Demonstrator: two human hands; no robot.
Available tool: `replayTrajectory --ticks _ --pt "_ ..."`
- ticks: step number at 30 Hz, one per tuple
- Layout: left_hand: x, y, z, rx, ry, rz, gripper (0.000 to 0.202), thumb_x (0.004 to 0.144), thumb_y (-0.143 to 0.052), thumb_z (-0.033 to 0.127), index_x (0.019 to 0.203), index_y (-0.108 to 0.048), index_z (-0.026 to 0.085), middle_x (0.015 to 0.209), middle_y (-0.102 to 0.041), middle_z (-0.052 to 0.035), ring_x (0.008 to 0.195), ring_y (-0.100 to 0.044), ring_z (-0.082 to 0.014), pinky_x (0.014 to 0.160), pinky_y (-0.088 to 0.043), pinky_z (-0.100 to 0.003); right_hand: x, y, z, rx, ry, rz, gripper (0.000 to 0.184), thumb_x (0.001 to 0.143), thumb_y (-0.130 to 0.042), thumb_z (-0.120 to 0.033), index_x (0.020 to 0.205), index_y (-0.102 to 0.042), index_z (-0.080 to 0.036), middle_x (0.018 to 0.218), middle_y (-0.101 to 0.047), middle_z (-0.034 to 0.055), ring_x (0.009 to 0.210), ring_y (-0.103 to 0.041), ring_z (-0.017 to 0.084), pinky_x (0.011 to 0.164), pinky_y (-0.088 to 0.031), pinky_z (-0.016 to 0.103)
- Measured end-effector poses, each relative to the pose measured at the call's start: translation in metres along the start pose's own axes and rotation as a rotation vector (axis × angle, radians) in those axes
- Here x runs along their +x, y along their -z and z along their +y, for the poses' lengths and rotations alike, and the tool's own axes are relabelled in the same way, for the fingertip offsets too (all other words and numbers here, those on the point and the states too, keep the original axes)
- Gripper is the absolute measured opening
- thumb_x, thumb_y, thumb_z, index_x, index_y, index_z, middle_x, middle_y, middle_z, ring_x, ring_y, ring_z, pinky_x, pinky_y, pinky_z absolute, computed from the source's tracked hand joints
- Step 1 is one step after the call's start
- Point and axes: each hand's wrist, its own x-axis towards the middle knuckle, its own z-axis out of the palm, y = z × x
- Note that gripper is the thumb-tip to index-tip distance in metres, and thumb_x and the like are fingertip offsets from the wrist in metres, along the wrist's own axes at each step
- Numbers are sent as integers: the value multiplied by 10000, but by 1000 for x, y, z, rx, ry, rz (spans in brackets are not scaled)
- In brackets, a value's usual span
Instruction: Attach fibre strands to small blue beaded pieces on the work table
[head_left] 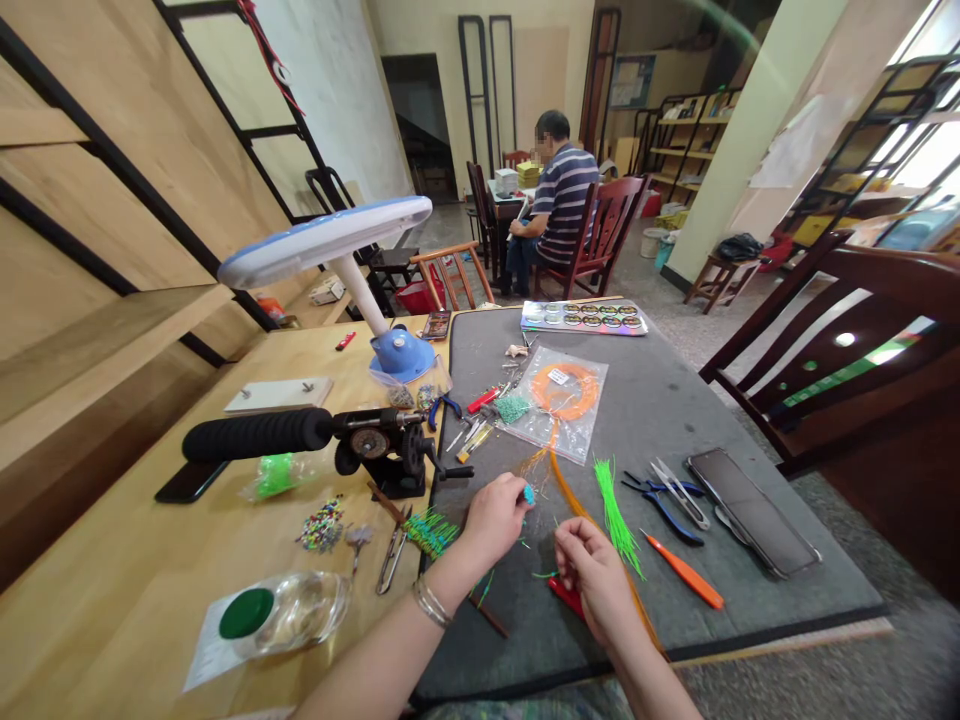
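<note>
Above the grey mat, my left hand pinches a small turquoise piece at its fingertips. To its right, my right hand has its thumb and fingers pressed together; anything between them is too small to make out. Beneath the right hand lies a red tool handle, partly covered. Orange strands run down the mat past the right hand. Beside my left wrist, a stick carries a row of green and blue tied threads. Bright green strands lie right of the hands.
A black hand-cranked device stands left, near a blue-based lamp. Pliers, scissors-like snips, an orange-handled tool and a phone lie right. A green-lidded jar sits front left. A seated person is further back.
</note>
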Motion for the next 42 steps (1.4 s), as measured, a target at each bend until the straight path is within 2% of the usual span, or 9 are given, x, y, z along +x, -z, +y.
replayTrajectory --ticks 6,9,11,14,17,19,21,27,42 --pt "-6 7 -3 -419 -39 94 59 778 -616 197 772 -674 187 820 -643 -36 785 -585 -176 730 -415 -267 -1 0 -1 5 7 -31 336 670 -736 -465 681 -539 -193 527 -525 -57 447 -443 70 388 -341 156" --pt "-12 8 -2 -746 49 94 112 759 -655 271 751 -664 160 768 -636 -29 716 -561 -156 673 -413 -251 -3 -2 -3 -10 5 -62 320 683 -731 -458 702 -551 -194 653 -625 -7 541 -531 106 425 -405 177" --pt "-18 7 1 -1015 176 -12 190 732 -693 327 768 -647 147 671 -593 7 553 -478 -96 535 -361 -209 -5 -6 -5 -18 11 -72 325 676 -736 -460 704 -559 -190 737 -663 24 600 -569 126 453 -435 192" --pt "-24 4 4 -1399 370 -264 297 680 -753 366 804 -603 142 538 -468 73 397 -262 -22 397 -171 -170 -7 -12 -8 -5 30 -81 339 666 -740 -474 691 -560 -187 759 -669 32 628 -590 141 472 -443 203" --pt "-26 1 4 -1626 454 -422 328 654 -789 336 789 -566 135 559 -482 58 397 -298 -6 377 -102 -149 -8 -18 -10 -5 59 -87 339 674 -732 -481 684 -563 -187 735 -657 21 627 -588 142 489 -449 214" --pt "-26 -2 3 -1697 476 -451 317 660 -791 310 773 -558 127 581 -502 43 403 -329 -1 369 -104 -133 -8 -19 -11 -17 70 -88 336 678 -729 -477 679 -562 -185 711 -646 15 619 -578 138 497 -452 218" --pt "-25 -3 1 -1733 498 -454 297 671 -789 279 771 -560 120 570 -501 45 386 -301 11 363 -116 -120 -8 -20 -11 -33 65 -87 334 678 -729 -472 675 -559 -184 696 -637 12 613 -569 135 494 -446 216" --pt "-26 -7 0 -1762 546 -439 273 673 -791 237 808 -586 117 556 -502 42 393 -339 1 363 -143 -114 -6 -20 -8 -96 67 -83 331 689 -705 -469 657 -541 -183 666 -620 4 568 -540 117 478 -421 211" --pt "-26 -7 0 -1754 520 -448 296 657 -801 253 813 -589 119 550 -493 47 401 -347 -4 372 -142 -119 -5 -19 -9 -140 62 -84 311 702 -685 -452 650 -530 -187 669 -624 3 573 -545 120 488 -413 206"
